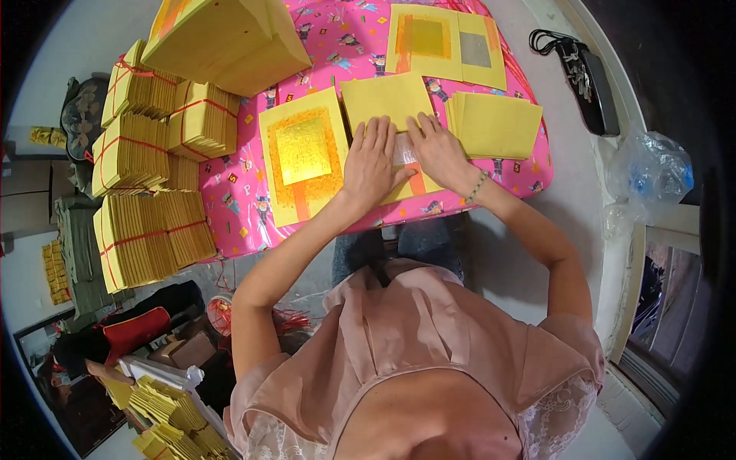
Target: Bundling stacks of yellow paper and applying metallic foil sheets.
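Note:
My left hand (373,162) and my right hand (442,157) lie flat, side by side, fingers stretched forward, on a yellow paper sheet (387,98). Its far part looks folded over toward me. Between the hands shows a silver patch (404,149) with an orange stripe below it. Left of my left hand is yellow joss paper (268,165) bearing a gold foil square (305,152) in an orange border. Beside my right hand sits a fanned pile of plain folded yellow papers (502,126). Neither hand grips anything.
A pink patterned tablecloth (238,234) covers the table. Red-tied bundles of yellow paper (149,238) are stacked at its left, near a large yellow paper block (230,50). More foil sheets (468,38) lie at the far right. A black pouch with keys (586,84) lies beyond the table.

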The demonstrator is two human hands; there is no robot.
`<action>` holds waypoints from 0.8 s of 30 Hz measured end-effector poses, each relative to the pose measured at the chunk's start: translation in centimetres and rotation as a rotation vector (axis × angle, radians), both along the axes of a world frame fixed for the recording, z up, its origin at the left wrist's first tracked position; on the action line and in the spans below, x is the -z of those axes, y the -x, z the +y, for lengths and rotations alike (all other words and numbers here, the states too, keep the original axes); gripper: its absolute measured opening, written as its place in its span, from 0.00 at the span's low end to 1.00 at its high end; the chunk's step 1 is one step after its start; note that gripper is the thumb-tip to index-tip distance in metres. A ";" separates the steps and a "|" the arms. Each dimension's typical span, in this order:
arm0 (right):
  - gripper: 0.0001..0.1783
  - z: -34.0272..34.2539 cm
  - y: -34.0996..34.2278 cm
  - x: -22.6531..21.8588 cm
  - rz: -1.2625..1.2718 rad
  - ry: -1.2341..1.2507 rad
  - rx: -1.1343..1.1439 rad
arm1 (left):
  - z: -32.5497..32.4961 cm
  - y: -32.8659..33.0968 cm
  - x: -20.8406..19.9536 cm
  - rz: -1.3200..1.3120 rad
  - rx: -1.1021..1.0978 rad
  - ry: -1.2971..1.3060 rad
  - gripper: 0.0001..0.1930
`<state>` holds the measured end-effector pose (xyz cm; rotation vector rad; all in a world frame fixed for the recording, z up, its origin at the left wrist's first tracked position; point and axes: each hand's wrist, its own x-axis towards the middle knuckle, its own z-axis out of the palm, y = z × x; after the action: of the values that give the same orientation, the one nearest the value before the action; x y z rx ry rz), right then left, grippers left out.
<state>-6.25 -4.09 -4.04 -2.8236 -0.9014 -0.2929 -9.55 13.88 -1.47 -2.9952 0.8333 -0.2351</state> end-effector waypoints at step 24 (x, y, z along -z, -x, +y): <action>0.30 0.0 0.0 -1.6 -0.024 0.186 -0.033 | -0.2 1.8 0.4 0.026 -0.157 -0.167 0.46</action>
<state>-6.23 -4.12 -2.44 -2.9763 -1.0293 -0.2506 -11.34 13.68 -1.92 -2.8920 0.5830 -0.1166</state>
